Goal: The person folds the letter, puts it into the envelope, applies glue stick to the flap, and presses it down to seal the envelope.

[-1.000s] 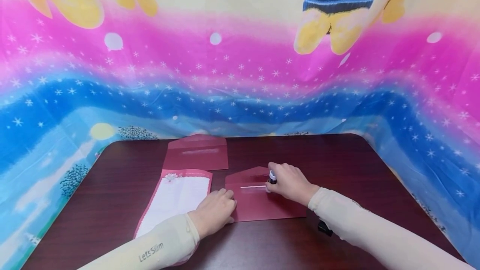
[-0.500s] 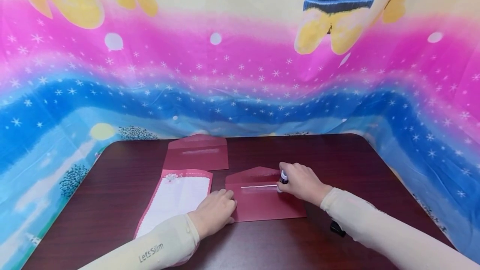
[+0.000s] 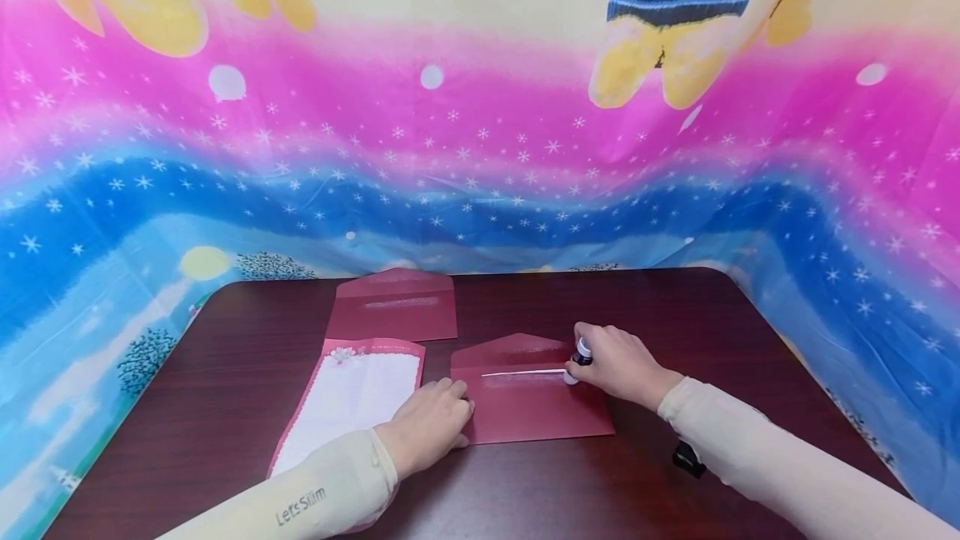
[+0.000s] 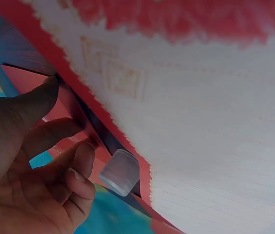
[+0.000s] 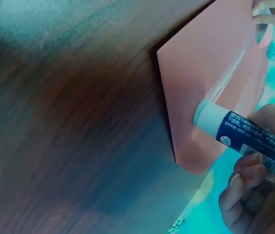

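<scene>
In the head view, my right hand (image 3: pixel 626 365) grips a glue stick (image 3: pixel 582 350) with a dark blue label, tilted, its white end on the red envelope (image 3: pixel 525 415). The right wrist view shows the glue stick (image 5: pixel 249 134) touching the envelope (image 5: pixel 191 73) at the end of a pale glue streak. The envelope lies with its pointed flap spread away from me. My left hand (image 3: pixel 427 427) rests at the envelope's left edge, fingers loosely bent. Beside those fingers, in the left wrist view, is a translucent cap (image 4: pixel 121 172); the hand hides it in the head view.
Left of the envelope lies a white letter sheet (image 3: pixel 360 398) with a red border, partly under my left forearm. A second red envelope (image 3: pixel 405 319), flap spread and bearing a pale streak, lies behind it. The dark wooden table (image 3: pixel 652 298) meets a printed curtain (image 3: pixel 480 148).
My right hand has slid the glue stick rightward along the envelope, and the white streak behind it has grown longer. The left hand, sheet and other envelope have stayed in place.
</scene>
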The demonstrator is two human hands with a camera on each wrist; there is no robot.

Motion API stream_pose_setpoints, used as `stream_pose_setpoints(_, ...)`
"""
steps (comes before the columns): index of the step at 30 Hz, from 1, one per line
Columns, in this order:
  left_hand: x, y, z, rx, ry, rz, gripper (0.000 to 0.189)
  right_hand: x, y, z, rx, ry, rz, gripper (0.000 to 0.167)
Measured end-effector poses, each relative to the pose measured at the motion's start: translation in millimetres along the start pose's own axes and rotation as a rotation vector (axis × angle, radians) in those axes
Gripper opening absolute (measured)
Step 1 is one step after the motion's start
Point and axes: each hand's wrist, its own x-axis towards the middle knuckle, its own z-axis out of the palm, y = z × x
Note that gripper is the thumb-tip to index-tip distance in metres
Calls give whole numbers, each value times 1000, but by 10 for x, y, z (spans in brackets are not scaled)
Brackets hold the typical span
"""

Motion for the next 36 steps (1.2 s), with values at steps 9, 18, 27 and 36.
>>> stream_pose_setpoints(9, 14, 8, -42, -14, -32, -6, 25, 102, 126, -82, 187, -92, 56, 23)
stream_pose_setpoints(18, 33, 11, -60, -9, -34, -2, 25, 163, -49, -90, 268, -92, 29, 25)
stream_pose_setpoints(27, 47, 14, -51, -12, -63, -16, 25, 268, -525, 80, 193, -98, 10, 23)
stream_pose_setpoints(36, 64, 9, -46, -7, -78, -9, 26, 378, -848, 186, 109, -103, -61, 28)
